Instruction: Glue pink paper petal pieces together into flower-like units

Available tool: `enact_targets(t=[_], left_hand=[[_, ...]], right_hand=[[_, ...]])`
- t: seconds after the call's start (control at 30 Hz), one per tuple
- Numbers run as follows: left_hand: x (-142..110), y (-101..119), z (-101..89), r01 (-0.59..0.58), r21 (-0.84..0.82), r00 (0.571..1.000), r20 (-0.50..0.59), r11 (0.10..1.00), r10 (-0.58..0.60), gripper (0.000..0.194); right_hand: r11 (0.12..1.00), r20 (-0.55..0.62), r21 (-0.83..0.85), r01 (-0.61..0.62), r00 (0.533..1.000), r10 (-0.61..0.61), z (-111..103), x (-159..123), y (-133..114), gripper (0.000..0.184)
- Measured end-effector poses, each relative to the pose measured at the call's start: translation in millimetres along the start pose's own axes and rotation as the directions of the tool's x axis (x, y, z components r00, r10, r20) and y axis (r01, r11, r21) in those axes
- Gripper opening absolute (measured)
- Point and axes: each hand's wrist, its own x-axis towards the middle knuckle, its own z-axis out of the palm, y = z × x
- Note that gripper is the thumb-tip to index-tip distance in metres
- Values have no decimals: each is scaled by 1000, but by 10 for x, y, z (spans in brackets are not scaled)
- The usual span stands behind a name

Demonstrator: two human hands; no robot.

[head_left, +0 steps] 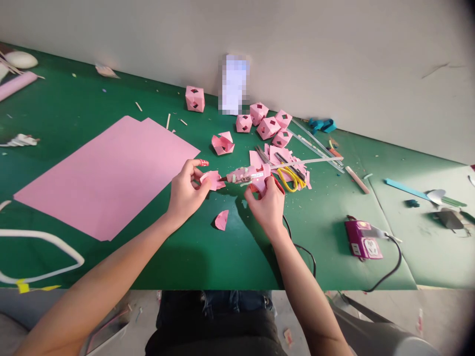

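My left hand [188,192] pinches a folded pink paper piece [212,180] between thumb and fingers. In my right hand [267,203] is a pink hot glue gun [256,174], a long glue stick [308,161] running out of its back. The gun's nozzle points left and meets the paper piece, or lies just over it; I cannot tell which. Below them a small pink paper piece [221,220] lies on the green table [178,262]. Farther back sits a partly formed paper shape [223,143], open at the top.
Pink paper sheets [107,173] lie at left. Several finished paper shapes [267,127] stand at the back near a propped, blurred phone [234,85]. Yellow-handled scissors [290,179] rest on paper scraps behind the gun. A purple power socket [361,239] with a black cord stands at right.
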Motion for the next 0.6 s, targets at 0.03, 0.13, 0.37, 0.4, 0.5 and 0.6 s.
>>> enact_targets(t=[0.03,0.13,0.37,0.4,0.5,0.6], left_hand=[[-4,3,1,2,-2,1000,8,1000,-2,31],[-9,4,4,-1,2,1000,9,1000,1,31],[10,-14,8,3,9,1000,-6,1000,-3,33],[10,-15,10,3,8,1000,-5,1000,-3,33],[3,-17,14,4,9,1000,13,1000,-4,35],[-2,-22,13,1,14,1000,18,1000,-1,36]], right_hand=[[1000,-8,2,2,1000,-2,2,4,4,33],[1000,-25,11,-5,1000,5,-1,9,16,33],[999,-19,-39,21,1000,-22,-5,-10,2,31],[999,-18,-43,25,1000,-25,-2,-10,2,31],[999,-17,-34,24,1000,-25,4,-3,11,31],[999,-31,-36,16,999,-17,4,0,20,31]])
